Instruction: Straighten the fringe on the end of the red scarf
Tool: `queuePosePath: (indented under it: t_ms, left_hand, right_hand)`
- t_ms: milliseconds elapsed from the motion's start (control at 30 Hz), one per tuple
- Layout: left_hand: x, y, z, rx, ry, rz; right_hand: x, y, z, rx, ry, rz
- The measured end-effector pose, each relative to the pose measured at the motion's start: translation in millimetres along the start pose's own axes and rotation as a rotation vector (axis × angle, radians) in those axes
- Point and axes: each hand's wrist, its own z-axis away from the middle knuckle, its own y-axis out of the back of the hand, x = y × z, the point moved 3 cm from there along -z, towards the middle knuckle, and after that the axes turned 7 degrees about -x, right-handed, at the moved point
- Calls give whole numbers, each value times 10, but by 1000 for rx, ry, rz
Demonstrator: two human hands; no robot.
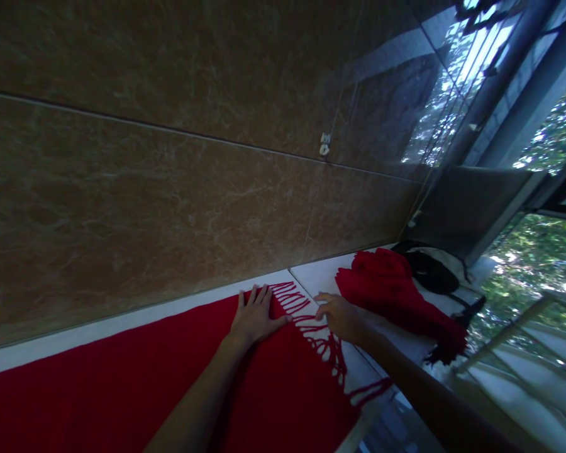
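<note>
A red shawl (pixel 283 390) with a twisted fringe lies spread over a white surface. My left hand (pixel 253 319) rests flat on its corner beside the fringe, fingers spread. Just to the right, my right hand (pixel 338 316) is closed at the fringe (pixel 296 302), thumb and forefinger pinched around the end of a strand. Strands nearer the wall lie straight and apart, while those nearer me are curled and tangled. The fingertips of my right hand are small and dim, so the strand between them shows only in part.
A second red fringed cloth (pixel 382 277) lies bunched on the white ledge (pixel 311 274) to the right. Behind it sits a black and white bag-like item (pixel 431 270). A brown marbled tile wall (pixel 170 207) rises along the far side. A pale slatted frame (pixel 528 340) stands at the right.
</note>
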Motion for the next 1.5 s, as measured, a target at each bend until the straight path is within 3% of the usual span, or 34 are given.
queuePosePath:
  t_ms: [133, 300, 533, 767, 1033, 1333, 1500]
  left_hand:
    - [-13, -3, -6, 6, -4, 2]
    - [-23, -25, -21, 27, -16, -18]
    - [-18, -12, -19, 1, -1, -18]
    - [-9, -23, -32, 3, 9, -41]
    - [-5, -12, -29, -9, 12, -47]
    - [9, -12, -35, -27, 28, -62]
    - [-9, -35, -58, -2, 20, -60]
  right_hand:
    - [89, 122, 123, 19, -50, 27]
    - [-165, 116, 220, -31, 44, 1]
    - [-53, 174, 186, 12, -79, 19]
    - [-334, 76, 131, -64, -3, -6]
    - [111, 236, 159, -11, -143, 63]
    - [-361, -21, -78, -75, 75, -1]
    - [-34, -20, -122, -51, -7, -6]
